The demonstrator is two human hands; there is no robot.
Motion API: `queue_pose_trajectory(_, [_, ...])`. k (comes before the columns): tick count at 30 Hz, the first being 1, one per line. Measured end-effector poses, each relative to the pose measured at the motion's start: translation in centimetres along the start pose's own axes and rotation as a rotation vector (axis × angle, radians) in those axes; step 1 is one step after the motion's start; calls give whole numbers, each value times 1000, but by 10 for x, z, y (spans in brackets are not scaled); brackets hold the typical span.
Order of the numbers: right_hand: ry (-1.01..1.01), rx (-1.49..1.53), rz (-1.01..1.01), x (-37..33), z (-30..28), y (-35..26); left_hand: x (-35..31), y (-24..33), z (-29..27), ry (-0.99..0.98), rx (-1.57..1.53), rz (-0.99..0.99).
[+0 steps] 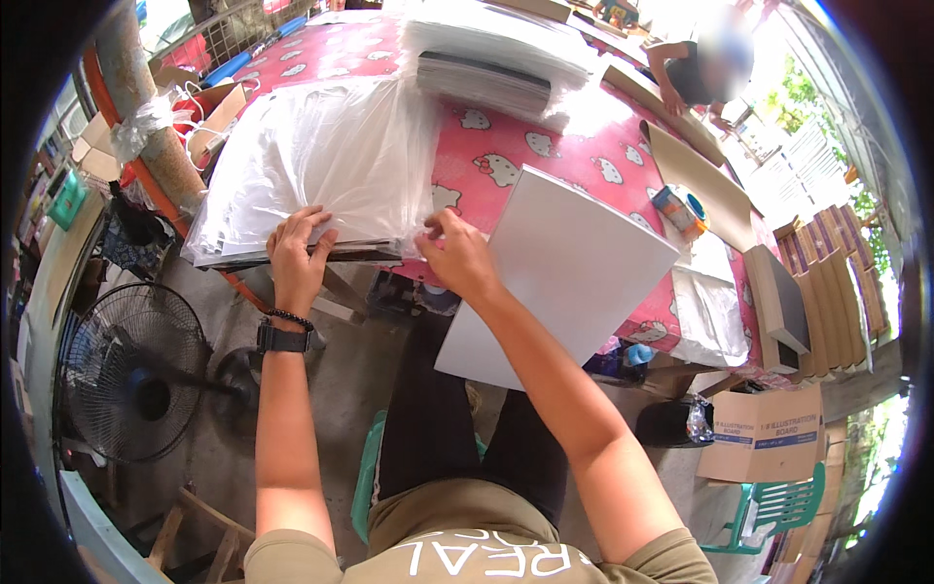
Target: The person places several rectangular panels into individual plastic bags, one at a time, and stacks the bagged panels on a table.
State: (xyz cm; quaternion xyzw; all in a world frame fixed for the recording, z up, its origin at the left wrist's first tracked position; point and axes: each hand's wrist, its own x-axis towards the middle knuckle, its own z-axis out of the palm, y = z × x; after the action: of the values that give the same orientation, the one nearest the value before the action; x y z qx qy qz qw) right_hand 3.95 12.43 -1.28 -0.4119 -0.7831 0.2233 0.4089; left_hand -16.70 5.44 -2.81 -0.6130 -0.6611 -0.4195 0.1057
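A stack of clear plastic sleeves (321, 161) with white and dark sheets showing through lies at the table's left. My left hand (298, 251) rests on its near edge, fingers bent over the plastic and thumb apart. At the stack's near right corner, my right hand (455, 251) has thumb and fingers drawn together on the edge of a plastic sleeve. Just right of that hand lies a large white board (569, 268), its near end jutting past the table edge. My right forearm crosses over part of it.
Wrapped stacks of sheets (486, 78) stand at the back of the pink patterned table (506, 146). A tape roll (681, 211) sits at the right. A black fan (136, 370) stands at the left by a rusty post (146, 117). Another person (700, 73) is across the table.
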Motion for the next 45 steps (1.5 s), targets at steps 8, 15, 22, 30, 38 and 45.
queue_pose_trajectory(8, [-81, 423, 138, -10, 19, 19, 4, 2, 7, 15, 24, 16])
queue_pose_trajectory(15, [-78, 498, 357, -1, 8, 16, 0, 0, 8, 10, 4, -52])
queue_pose_trajectory(22, [-226, 666, 529, 20, 25, 33, 4, 4, 8, -6, 41, -37])
queue_pose_trajectory(30, [-669, 744, 457, -112, -48, 35, 4, -1, 15, 19, -51, -35])
queue_pose_trajectory(38, [75, -115, 365, -174, -224, 124, -78, 75, 45, 249, -303, -173])
queue_pose_trajectory(45, [457, -694, 375, -200, -334, 181, -210, 129, 101, -520, -728, -317])
